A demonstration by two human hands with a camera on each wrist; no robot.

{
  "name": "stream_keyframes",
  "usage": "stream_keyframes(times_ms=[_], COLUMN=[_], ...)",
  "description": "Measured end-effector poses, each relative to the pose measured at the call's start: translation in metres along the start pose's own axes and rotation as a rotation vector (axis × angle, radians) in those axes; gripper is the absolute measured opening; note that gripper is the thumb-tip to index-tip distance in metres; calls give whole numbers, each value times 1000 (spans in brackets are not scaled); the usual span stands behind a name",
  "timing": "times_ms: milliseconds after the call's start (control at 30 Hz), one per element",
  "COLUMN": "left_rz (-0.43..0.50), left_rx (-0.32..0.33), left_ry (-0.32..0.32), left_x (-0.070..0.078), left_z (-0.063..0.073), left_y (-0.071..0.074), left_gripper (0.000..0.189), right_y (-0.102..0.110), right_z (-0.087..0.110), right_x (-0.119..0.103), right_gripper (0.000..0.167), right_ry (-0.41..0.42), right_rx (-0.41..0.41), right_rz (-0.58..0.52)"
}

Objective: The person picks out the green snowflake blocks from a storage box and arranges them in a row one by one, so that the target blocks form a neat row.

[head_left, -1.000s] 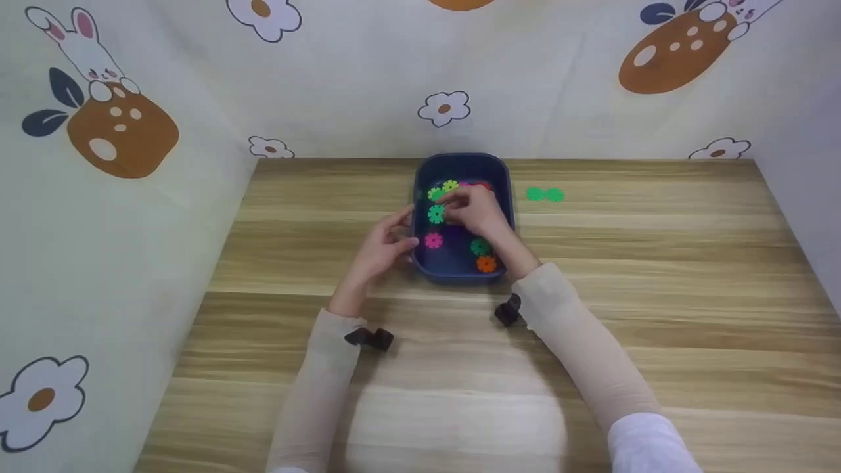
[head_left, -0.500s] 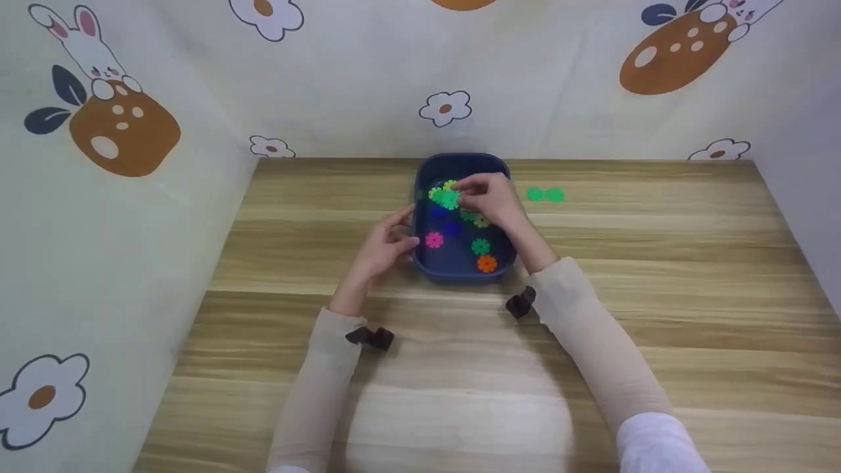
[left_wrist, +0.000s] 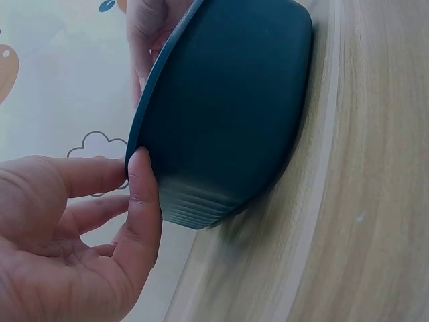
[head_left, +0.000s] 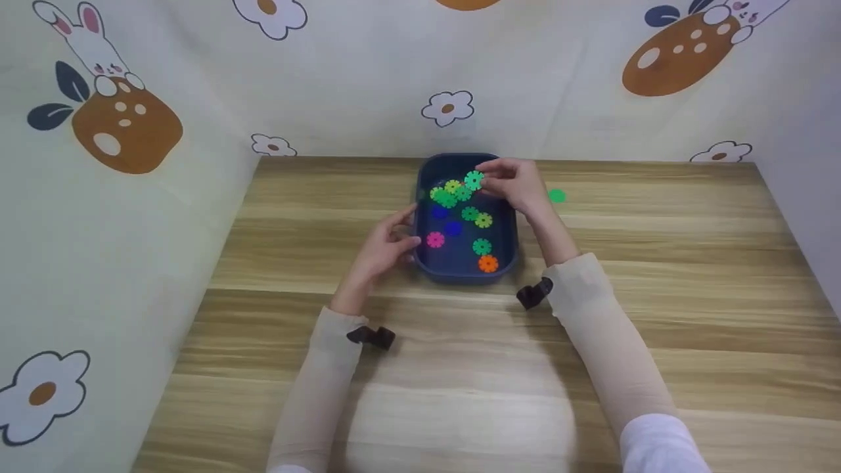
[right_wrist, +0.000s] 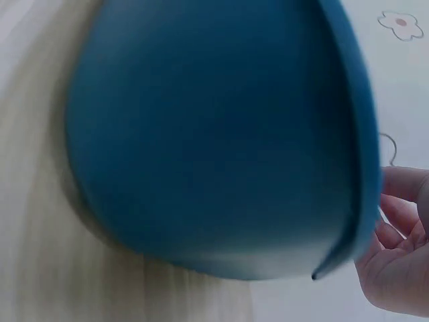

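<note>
We find the left hand (head_left: 386,246) at the near-left of the inspection area, thumb and finger clamped on the left rim of a navy bin (head_left: 466,276); the left wrist view confirms contact at the edge. The bin stands upright on the wood-grain table (head_left: 315,230), near the patterned backdrop (head_left: 368,79). Inside, from the left, we record a pink disc (head_left: 435,240) close to the left wall, two blue discs (head_left: 453,228) farther in, and a cluster of yellow and green notched discs (head_left: 448,199) overlapping toward the far end. Right of these lie a mid-green disc (head_left: 470,213) and a lime disc (head_left: 483,220) edge to edge, then a dark green disc (head_left: 482,247) just beyond an orange disc (head_left: 488,264) in the near right corner. Over the bin's far right part, the bright green disc (head_left: 474,180) is pinched between the fingertips of the right hand (head_left: 516,185). Outside, to the right, we note a loose green disc (head_left: 557,196) on the table.
</note>
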State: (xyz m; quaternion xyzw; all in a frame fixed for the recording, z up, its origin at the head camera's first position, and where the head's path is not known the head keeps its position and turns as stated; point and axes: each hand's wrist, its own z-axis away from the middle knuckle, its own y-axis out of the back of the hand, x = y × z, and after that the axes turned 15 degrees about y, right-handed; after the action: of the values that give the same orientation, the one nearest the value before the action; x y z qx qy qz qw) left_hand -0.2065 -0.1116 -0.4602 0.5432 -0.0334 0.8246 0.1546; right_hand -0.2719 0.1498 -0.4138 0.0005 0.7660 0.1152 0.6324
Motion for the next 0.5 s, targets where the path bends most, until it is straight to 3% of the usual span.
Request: stream_keyframes(times_ms=[500], left_rz=[-28], left_rx=[12], left_ry=[-16], left_x=[0], left_z=[-1], left_y=[0], left_gripper=[64], right_y=[37], right_z=[5], right_x=[9], right_gripper=[32], right_ry=[3], right_rx=[135], right_rz=[12])
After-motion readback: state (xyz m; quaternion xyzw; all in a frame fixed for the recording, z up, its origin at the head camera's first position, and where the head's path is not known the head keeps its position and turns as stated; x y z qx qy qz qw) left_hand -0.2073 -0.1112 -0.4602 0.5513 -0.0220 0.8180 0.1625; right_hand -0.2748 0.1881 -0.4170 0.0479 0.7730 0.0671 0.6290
